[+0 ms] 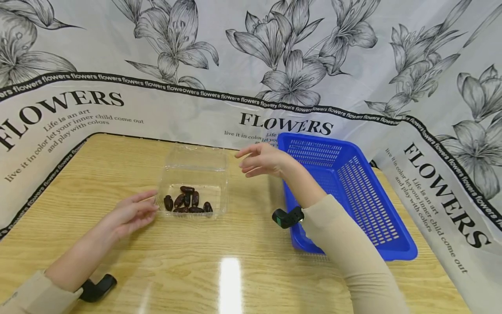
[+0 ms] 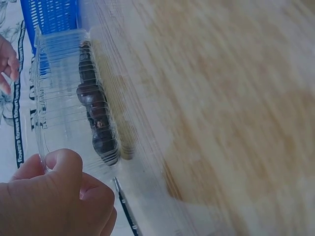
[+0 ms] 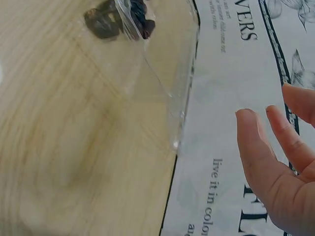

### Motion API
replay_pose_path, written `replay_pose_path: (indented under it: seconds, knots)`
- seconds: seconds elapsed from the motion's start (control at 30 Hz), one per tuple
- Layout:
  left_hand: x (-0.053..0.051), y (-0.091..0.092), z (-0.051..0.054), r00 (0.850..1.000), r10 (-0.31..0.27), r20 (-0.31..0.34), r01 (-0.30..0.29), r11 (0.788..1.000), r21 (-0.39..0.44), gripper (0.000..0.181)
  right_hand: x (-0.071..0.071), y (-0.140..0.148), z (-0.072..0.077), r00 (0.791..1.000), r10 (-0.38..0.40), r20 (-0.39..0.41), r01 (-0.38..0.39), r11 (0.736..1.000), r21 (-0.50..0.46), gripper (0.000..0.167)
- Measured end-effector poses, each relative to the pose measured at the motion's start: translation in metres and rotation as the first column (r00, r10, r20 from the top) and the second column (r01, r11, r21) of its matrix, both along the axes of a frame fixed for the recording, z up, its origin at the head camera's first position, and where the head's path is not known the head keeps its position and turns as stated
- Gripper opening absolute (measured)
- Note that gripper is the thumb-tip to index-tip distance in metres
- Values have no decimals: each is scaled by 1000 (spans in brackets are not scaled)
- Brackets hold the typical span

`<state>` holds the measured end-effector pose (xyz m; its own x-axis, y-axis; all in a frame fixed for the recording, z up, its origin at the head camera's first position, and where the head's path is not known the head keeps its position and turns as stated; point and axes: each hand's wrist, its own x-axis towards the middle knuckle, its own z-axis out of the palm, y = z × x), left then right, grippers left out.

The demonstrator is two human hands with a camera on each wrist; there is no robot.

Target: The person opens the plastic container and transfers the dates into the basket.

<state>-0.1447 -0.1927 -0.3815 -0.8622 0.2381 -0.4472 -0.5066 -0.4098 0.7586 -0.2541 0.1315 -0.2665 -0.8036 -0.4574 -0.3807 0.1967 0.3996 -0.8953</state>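
A clear plastic clamshell box [image 1: 222,198] stands on the table with its lid [image 1: 196,157] raised at the back. Several dark brown dates [image 1: 195,199] lie on its floor, some in a row along the front wall. At the box's left side, my left hand [image 1: 133,213] pinches the rim between thumb and curled fingers, which the left wrist view shows close up. My right hand [image 1: 266,161] is in the air just right of the lid, fingers spread and holding nothing. In the right wrist view that hand [image 3: 280,172] is apart from the box.
A blue slotted plastic basket [image 1: 404,250] stands on the right, partly behind my right forearm. The wooden table [image 1: 176,270] ends at a white flower-printed cloth [image 1: 188,109] at the back and sides. Each wrist wears a black strap mount [image 1: 288,217].
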Motion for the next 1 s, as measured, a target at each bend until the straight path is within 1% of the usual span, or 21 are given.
replay_pose_path:
  seconds: [0.13, 0.33, 0.43, 0.6, 0.73, 0.77, 0.8, 0.87, 0.9, 1.0]
  knots:
    - [1, -1, -1, 1000, 4, 3, -5, 1000, 15, 33, 3, -15, -11, 999, 43, 14, -43, 999, 21, 43]
    - [1, -2, 0, 1000, 13, 13, -14, 999, 36, 34, 7, -39, -27, 995, 80, 67, -85, 993, 77, 40]
    - [2, -2, 0, 1000, 18, 19, -19, 999, 43, 34, 9, -49, -35, 992, 100, 80, -108, 990, 93, 39]
    - [1, -1, -1, 1000, 17, 17, -18, 999, 31, 33, 13, -61, -47, 988, 144, 51, -150, 980, 129, 37]
    - [1, -1, 0, 1000, 15, 19, -16, 1000, 15, 48, 17, -69, -52, 982, 187, 1, -184, 966, 182, 34]
    - [1, -1, 0, 1000, 15, 20, -15, 1000, 12, 51, 18, -71, -54, 977, 214, -28, -203, 956, 214, 33]
    - [1, -1, 0, 1000, 17, 23, -17, 1000, 13, 49, 19, -73, -55, 969, 240, -56, -220, 943, 251, 32]
    - [1, -1, 0, 999, 19, 26, -19, 1000, 12, 51, 20, -77, -57, 947, 304, -109, -251, 904, 345, 31]
    - [1, -1, 0, 1000, 17, 23, -17, 1000, 16, 52, 21, -79, -58, 933, 336, -127, -263, 880, 395, 31]
    - [1, 0, 0, 1000, 14, 18, -14, 1000, 11, 57, 22, -86, -61, 887, 431, -167, -284, 793, 539, 30]
